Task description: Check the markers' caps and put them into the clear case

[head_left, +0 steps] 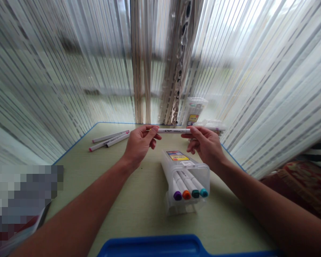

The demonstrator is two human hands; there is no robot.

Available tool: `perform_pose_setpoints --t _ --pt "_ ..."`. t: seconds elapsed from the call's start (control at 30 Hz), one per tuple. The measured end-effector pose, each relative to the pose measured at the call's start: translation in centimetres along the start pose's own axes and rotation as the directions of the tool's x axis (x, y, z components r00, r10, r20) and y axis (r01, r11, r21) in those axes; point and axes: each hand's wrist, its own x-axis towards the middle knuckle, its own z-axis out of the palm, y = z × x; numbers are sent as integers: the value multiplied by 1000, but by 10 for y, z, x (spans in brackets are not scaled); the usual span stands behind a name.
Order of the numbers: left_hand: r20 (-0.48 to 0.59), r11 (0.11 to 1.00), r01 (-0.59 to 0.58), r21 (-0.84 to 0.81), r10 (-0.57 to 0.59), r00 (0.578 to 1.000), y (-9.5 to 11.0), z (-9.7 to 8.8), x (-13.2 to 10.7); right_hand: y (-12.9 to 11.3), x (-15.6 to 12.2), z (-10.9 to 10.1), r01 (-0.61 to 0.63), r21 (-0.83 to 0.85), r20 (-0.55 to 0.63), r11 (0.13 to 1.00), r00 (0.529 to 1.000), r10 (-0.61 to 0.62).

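A white marker pen [172, 131] is stretched level between my two hands, above the far part of the table. My left hand [141, 142] pinches its left end, where a bit of yellow shows at the fingers. The right end is pinched by my right hand [204, 142], with the lower fingers curled loosely. Below and between the hands lies a clear plastic marker case [166, 162], its open end toward me. Several white markers with purple, orange, dark green and turquoise ends [186, 194] lie inside it.
Several white markers with pink ends [109, 138] lie at the table's far left. Another clear case [195, 110] stands upright at the back right beside more pens [212, 125]. A blue tray edge [152, 246] is nearest me. String curtains [101, 64] hang behind the green table [133, 210].
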Motion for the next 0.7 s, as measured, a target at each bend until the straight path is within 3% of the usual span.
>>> perform_pose_setpoints --t 0.7 --pt "44 991 -63 121 58 997 -2 -1 -1 2 1 -2 62 -27 51 998 997 -61"
